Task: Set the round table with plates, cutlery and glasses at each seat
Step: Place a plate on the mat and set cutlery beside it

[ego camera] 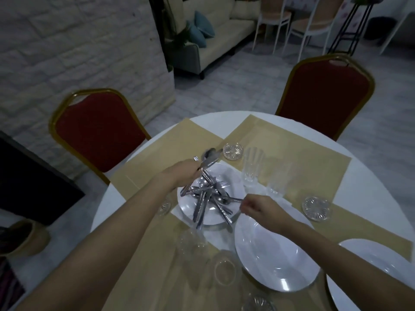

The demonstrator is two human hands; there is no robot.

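Note:
A white plate [226, 173] in the middle of the round table [370, 187] carries a heap of cutlery [207, 198]. My left hand [182, 176] grips a small bunch of cutlery [210, 158], lifted above the plate's far edge. My right hand [258, 208] pinches the handle of one piece at the plate's right side. Two more white plates lie near me, one at the front [276, 259] and one at the right edge [381, 277]. Two tall glasses [252, 167] stand right of the central plate; other glasses [224, 270] stand in front.
Beige placemats [303, 153] cover the table. Small cut-glass coasters sit at the far side [233, 151] and right [316, 207]. Two red chairs with gold frames stand at the far left [98, 131] and far right [325, 97]. A brick wall and sofa lie beyond.

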